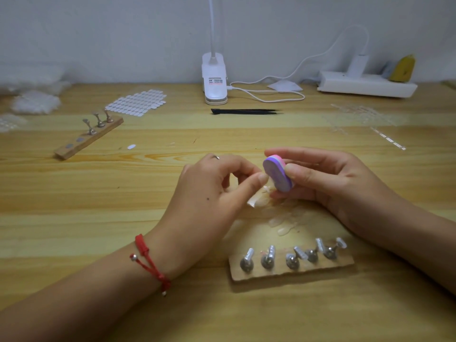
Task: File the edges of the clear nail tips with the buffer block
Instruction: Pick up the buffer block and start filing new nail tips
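Head view: right hand grips purple buffer block btwn thumb & fingers, block upright above table. Left hand pinches a clear nail tip against block's lower edge; tip hard to make out, partly hidden by fingers. More clear tips lie blurry under the hands, near wooden holder w/ metal stands. Both forearms cut off at frame edge.

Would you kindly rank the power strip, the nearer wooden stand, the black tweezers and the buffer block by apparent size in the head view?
1. power strip
2. nearer wooden stand, boosted by closeness
3. black tweezers
4. buffer block
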### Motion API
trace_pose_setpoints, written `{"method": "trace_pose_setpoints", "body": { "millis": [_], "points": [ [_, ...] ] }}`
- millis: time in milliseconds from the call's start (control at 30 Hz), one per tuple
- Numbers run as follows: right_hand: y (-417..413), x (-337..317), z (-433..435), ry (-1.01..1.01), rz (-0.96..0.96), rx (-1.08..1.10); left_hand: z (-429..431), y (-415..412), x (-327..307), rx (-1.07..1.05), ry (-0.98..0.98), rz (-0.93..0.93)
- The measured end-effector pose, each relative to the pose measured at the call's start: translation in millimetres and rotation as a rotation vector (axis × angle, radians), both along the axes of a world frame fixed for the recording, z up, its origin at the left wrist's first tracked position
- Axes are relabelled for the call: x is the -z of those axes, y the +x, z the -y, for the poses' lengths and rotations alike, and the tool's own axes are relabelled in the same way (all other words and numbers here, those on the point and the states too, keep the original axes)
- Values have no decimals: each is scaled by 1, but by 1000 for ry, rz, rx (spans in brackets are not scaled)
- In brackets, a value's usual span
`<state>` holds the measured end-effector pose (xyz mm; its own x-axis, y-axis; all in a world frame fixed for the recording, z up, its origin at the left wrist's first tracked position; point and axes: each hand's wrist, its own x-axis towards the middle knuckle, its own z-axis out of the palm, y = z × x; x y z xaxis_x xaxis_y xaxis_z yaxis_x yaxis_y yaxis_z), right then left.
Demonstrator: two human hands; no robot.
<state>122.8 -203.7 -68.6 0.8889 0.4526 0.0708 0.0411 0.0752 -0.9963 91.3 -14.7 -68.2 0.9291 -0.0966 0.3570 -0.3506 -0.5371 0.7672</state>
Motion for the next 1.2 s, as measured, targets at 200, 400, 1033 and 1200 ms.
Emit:
{"method": "trace_pose_setpoints", "body": {
  "millis": [200,400,1033,1200],
  "points": [
    [1,1,-1,16,11,11,4,-2,-1,28,164,38],
    [5,0,1,150,-52,70,-4,1,-4,-42,-184,10],
    [0,-4,-1,137,-87,153,-2,4,-3,-30,-218,-62],
    [-5,-4,-4,41,-32,92,-3,2,-5,-48,-221,-33]
  ]
}}
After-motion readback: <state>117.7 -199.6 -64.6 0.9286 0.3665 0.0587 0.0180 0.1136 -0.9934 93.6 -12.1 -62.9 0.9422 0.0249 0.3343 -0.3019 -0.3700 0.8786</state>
